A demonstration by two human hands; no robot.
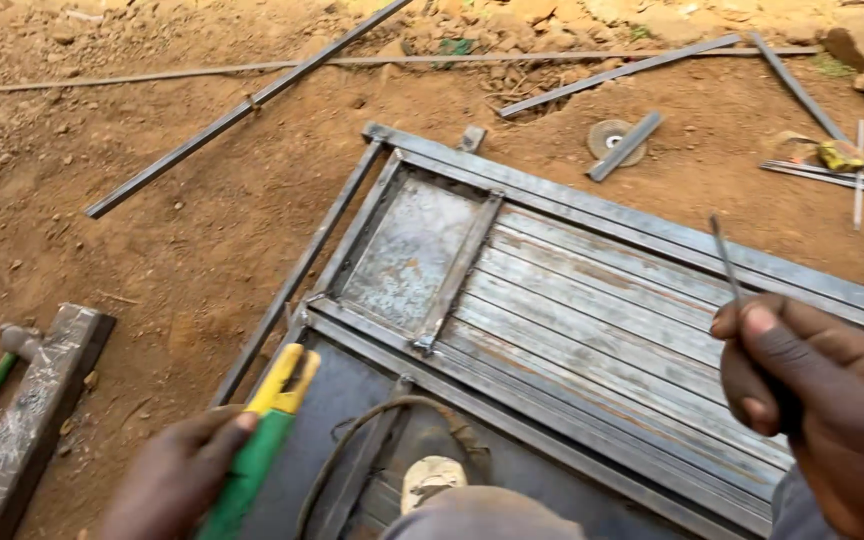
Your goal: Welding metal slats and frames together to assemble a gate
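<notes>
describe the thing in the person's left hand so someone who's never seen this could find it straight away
A big grey steel door frame lies flat on red dirt. At its near left corner, the left hand grips a green-handled electrode holder with yellow jaws; nothing else nearby is yellow and green together.

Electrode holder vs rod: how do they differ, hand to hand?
The electrode holder is thick, green with yellow jaws, and sits in the left hand; the rod is thin bare grey metal, pinched in the right hand. The holder points up-right over the door frame; the rod sticks up, leaning left. A cable lies beside the holder; none at the rod. Both are held above the frame.
</notes>
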